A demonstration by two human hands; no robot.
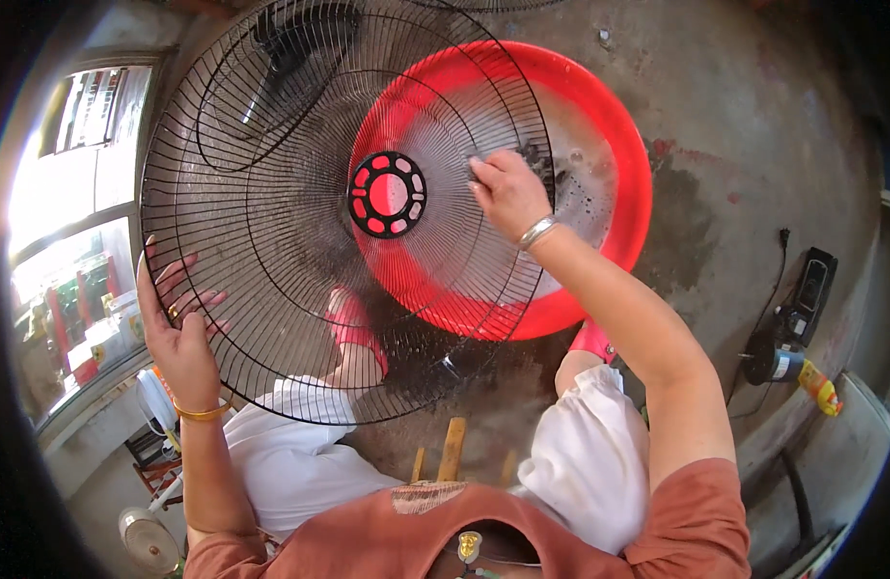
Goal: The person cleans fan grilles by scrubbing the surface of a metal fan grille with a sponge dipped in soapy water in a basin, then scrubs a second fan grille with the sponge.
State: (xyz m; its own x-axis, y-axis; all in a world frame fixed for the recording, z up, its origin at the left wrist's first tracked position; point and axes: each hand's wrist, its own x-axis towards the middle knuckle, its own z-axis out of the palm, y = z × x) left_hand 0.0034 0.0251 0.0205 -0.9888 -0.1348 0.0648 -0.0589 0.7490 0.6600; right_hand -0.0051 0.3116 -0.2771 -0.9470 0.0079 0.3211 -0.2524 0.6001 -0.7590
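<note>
A large round black wire fan grille (368, 172) is held tilted in front of me, its right part over a red basin (633, 193). My left hand (182, 323) grips the grille's left rim, with fingers spread behind and through the wires. My right hand (510, 193) is closed at the wires right of the hub. Dark bits show at its fingertips and behind it; what it holds, I cannot make out. Sudsy greyish water (575, 145) with dark specks lies in the basin.
The basin stands on a wet concrete floor (725, 125) between my feet, which wear pink shoes (348, 318). A black fan part (305, 39) lies beyond the grille. To the right are a black device (813, 280) with a cord and a dark motor-like part (768, 359). A window (83, 212) is at left.
</note>
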